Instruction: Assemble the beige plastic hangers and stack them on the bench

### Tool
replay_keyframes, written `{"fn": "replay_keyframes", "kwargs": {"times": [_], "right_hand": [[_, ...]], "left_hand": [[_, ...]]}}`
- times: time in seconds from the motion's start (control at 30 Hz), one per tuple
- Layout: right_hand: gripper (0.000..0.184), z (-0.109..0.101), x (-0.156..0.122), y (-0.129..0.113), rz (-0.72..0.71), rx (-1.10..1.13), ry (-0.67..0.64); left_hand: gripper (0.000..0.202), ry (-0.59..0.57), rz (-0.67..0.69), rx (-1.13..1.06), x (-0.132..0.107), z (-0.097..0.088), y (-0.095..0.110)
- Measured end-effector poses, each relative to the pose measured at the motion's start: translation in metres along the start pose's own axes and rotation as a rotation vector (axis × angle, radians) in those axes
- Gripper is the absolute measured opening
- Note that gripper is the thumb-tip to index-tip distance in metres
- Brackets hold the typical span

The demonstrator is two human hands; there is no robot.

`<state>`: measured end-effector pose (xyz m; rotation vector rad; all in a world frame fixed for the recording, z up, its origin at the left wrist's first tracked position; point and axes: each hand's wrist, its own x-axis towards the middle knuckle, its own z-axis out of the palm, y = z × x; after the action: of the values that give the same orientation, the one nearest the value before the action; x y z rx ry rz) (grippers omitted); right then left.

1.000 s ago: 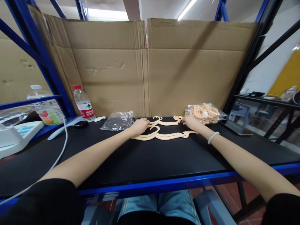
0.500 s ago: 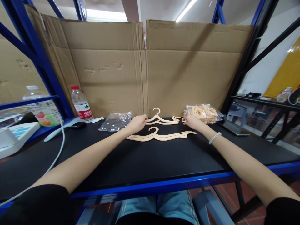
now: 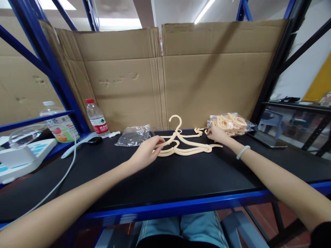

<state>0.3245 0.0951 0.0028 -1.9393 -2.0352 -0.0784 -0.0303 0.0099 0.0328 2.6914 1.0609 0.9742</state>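
Note:
My left hand (image 3: 148, 151) pinches the left end of a cream plastic clothes hanger (image 3: 186, 141), which is raised with its hook upward. Directly below it in the view, another cream hanger (image 3: 184, 152) lies on the black tabletop, partly hidden. Farther back lies a third cream hanger (image 3: 190, 136), mostly covered by the raised one, with a small hooked end piece by it. My right hand (image 3: 216, 134) is at the back right with its fingers closed; a bit of cream plastic shows at the fingertips. Beside it sits a clear bag of cream plastic parts (image 3: 227, 124).
A crumpled clear bag (image 3: 133, 135) lies back left. Further left stand a red-capped water bottle (image 3: 97, 119), a larger bottle (image 3: 62, 127) and a white power strip (image 3: 43, 156) with a cable. Cardboard (image 3: 124, 82) walls the back; a dark tablet-like slab (image 3: 269, 138) lies right.
My left hand has come nearer, lifting a hanger from the back of the table above the front one. My right hand stays beside the bag of parts.

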Motion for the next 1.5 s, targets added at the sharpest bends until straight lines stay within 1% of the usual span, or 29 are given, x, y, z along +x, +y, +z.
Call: {"fn": "replay_keyframes", "kwargs": {"times": [0.13,0.23,0.33,0.43,0.57,0.67,0.7,0.73,0.8,0.87,0.9,0.97,1.03,1.1,1.2,1.27,1.4,1.5], "right_hand": [[0.024,-0.011,-0.007,-0.002,0.105,0.103,0.041],[0.029,-0.021,-0.011,-0.002,0.119,0.136,0.083],[0.026,-0.028,-0.011,-0.002,0.080,0.128,0.141],[0.028,-0.034,-0.011,0.001,0.021,0.096,0.238],[0.025,-0.040,-0.011,0.006,-0.035,0.076,0.353],[0.019,-0.044,-0.014,0.005,-0.099,0.087,0.455],[0.017,-0.044,-0.015,0.003,-0.105,0.112,0.468],[0.015,-0.044,-0.017,0.000,-0.091,0.164,0.460],[0.008,-0.043,-0.020,-0.007,0.000,0.364,0.378],[0.002,-0.041,-0.023,-0.017,0.123,0.679,0.263],[0.002,-0.040,-0.025,-0.021,0.170,0.867,0.197],[0.008,-0.037,-0.030,-0.031,0.212,1.203,0.060],[0.010,-0.035,-0.035,-0.038,0.204,1.392,-0.041],[0.009,-0.034,-0.041,-0.044,0.196,1.480,-0.083],[0.007,-0.035,-0.048,-0.048,0.194,1.588,-0.082],[0.008,-0.038,-0.049,-0.046,0.181,1.580,-0.052],[0.006,-0.043,-0.046,-0.036,0.172,1.480,0.009],[0.009,-0.043,-0.044,-0.032,0.201,1.518,0.028]], "left_hand": [[0.018,-0.079,-0.034,-0.046,-0.015,0.007,0.003],[0.021,-0.085,-0.032,-0.047,-0.018,0.010,0.003],[0.024,-0.070,-0.005,-0.028,-0.017,0.010,0.004],[0.024,-0.081,-0.005,-0.023,-0.018,0.010,0.004],[0.017,-0.119,-0.085,-0.061,-0.019,0.009,0.003],[0.010,-0.136,-0.144,-0.079,-0.019,0.009,0.001],[0.009,-0.141,-0.155,-0.082,-0.019,0.009,0.001],[0.008,-0.147,-0.160,-0.086,-0.019,0.009,0.000],[0.008,-0.161,-0.164,-0.092,-0.020,0.010,-0.001],[0.008,-0.175,-0.165,-0.095,-0.020,0.010,-0.001],[0.008,-0.181,-0.166,-0.097,-0.020,0.010,-0.001],[0.007,-0.190,-0.164,-0.104,-0.020,0.009,-0.001],[0.007,-0.198,-0.161,-0.107,-0.020,0.008,0.000],[0.008,-0.208,-0.159,-0.107,-0.020,0.008,0.000],[0.010,-0.222,-0.164,-0.106,-0.020,0.008,-0.001],[0.010,-0.224,-0.165,-0.104,-0.021,0.008,-0.002],[0.011,-0.220,-0.159,-0.112,-0.021,0.008,-0.002],[0.010,-0.218,-0.156,-0.108,-0.020,0.007,0.000]]}}
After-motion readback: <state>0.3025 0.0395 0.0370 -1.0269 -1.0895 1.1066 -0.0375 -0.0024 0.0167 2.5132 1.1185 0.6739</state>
